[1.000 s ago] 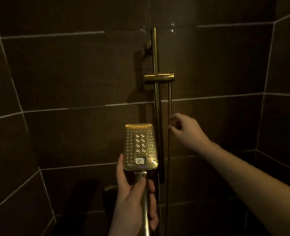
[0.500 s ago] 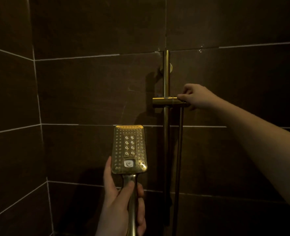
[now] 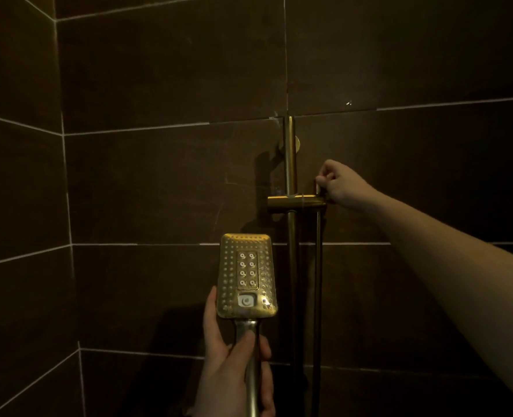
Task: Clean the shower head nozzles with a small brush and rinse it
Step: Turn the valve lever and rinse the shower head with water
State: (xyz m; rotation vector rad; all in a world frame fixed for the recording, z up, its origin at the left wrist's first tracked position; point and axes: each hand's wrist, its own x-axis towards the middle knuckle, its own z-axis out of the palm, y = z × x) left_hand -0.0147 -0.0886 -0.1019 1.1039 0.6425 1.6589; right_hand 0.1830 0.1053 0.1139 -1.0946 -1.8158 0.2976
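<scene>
A gold rectangular shower head [image 3: 246, 275] stands upright low in the middle, its nozzle face turned toward me, with a white button under the nozzle rows. My left hand [image 3: 234, 371] grips its handle, thumb lying along the front. My right hand [image 3: 342, 183] reaches up to the right end of the gold holder [image 3: 294, 201] on the vertical rail [image 3: 290, 164]. Its fingers are curled and pinch a small dark piece at that end; what the piece is I cannot tell. No brush is in view.
A thin hose [image 3: 317, 281] hangs straight down from the holder, just right of the rail. Dark brown wall tiles [image 3: 158, 182] with pale grout lines fill the scene, and a corner [image 3: 65, 191] runs down the left side. The light is dim.
My right hand rose from the hose to the holder's right end and now sits slightly above it with fingers curled. The view tilted upward. My left hand kept its hold on the shower head.
</scene>
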